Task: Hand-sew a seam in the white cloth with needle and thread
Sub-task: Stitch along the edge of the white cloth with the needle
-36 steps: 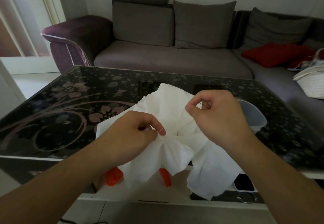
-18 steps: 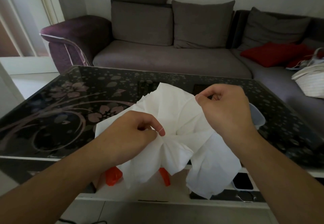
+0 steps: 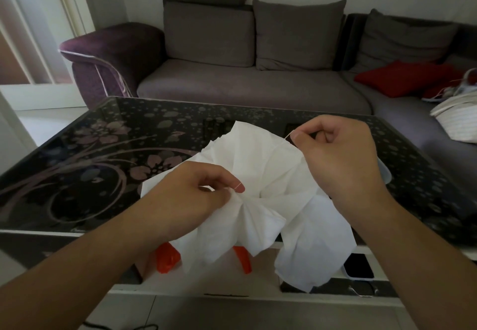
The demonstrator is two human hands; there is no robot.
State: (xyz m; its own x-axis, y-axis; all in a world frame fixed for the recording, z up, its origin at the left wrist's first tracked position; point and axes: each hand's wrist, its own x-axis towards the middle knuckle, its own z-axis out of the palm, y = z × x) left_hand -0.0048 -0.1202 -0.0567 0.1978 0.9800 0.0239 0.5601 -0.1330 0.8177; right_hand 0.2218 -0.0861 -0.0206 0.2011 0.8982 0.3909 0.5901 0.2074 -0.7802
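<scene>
Cloth [image 3: 260,187] bunched under left hand [image 3: 191,195], pinched between thumb and forefinger | thread [image 3: 290,134] at right hand [image 3: 340,159] fingertips, pinched, possibly with needle, too fine to tell | cloth hangs below both hands over table [image 3: 77,164] edge

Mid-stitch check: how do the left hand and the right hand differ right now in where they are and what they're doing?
The left hand sits low, pinching the gathered middle of the white cloth; the right hand is raised higher and further out, beyond the cloth's upper edge. The left hand grips fabric, while the right hand pinches what looks like the thin needle or thread. Both have curled fingers, backs toward the camera.
</scene>
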